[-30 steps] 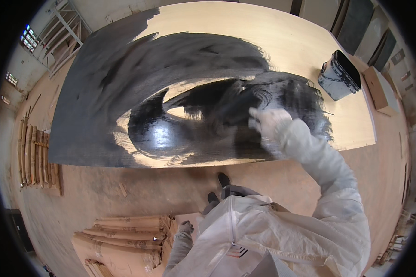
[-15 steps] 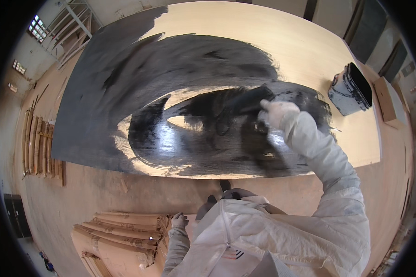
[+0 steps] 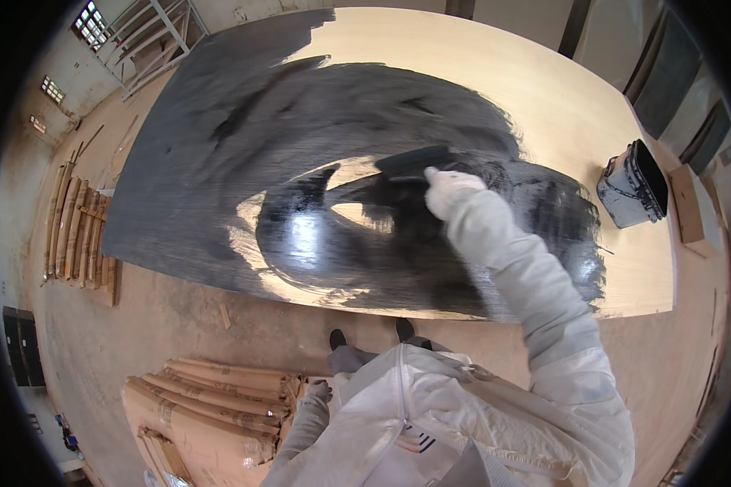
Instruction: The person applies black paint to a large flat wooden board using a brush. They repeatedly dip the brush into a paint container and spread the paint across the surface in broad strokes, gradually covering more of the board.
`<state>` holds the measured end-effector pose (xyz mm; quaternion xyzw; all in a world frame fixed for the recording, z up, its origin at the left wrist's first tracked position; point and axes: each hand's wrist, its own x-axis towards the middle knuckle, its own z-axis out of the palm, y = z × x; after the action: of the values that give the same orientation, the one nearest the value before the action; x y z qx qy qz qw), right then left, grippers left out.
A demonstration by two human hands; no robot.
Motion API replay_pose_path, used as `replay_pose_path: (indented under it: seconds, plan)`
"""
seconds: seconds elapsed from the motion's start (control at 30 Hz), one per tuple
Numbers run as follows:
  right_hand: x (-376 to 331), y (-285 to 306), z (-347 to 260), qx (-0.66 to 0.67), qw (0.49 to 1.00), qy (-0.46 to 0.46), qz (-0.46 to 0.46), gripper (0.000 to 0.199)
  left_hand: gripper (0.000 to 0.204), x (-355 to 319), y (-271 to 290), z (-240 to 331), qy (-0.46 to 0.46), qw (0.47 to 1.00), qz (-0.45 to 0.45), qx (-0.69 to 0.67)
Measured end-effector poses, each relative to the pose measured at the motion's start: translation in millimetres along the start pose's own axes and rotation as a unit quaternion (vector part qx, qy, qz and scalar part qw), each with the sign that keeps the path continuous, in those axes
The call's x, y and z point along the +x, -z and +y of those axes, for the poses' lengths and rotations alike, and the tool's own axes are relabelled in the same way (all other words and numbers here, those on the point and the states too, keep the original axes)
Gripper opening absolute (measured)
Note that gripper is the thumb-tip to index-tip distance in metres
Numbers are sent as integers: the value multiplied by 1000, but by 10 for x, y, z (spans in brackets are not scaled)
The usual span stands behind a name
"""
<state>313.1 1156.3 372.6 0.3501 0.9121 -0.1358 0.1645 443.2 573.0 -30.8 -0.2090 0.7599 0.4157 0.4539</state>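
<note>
Near the middle of the pale board (image 3: pixel 479 49), the right hand (image 3: pixel 455 193) grips a wide dark spreader (image 3: pixel 414 161), while the left hand (image 3: pixel 320 391), toward seven o'clock, hangs, its grasp unclear, and black coating (image 3: pixel 195 162) covers seemingly over half, leaving bare twelve to four o'clock plus central gaps.

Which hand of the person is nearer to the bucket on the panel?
Right. The right hand is over the black coating on the panel, left of the bucket. The left hand is farther, low beside the person's body, off the panel.
</note>
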Motion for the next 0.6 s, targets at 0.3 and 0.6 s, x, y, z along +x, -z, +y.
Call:
replay_pose_path:
  seconds: [0.3,0.6]
  plan:
    - [-28,65,-692,-48,999,-4,15,51,37,726,641,760,-37,998,-14,-48]
    - [-244,7,-1196,-69,997,-44,-6,49,30,1246,1555,461,-9,997,-38,-74]
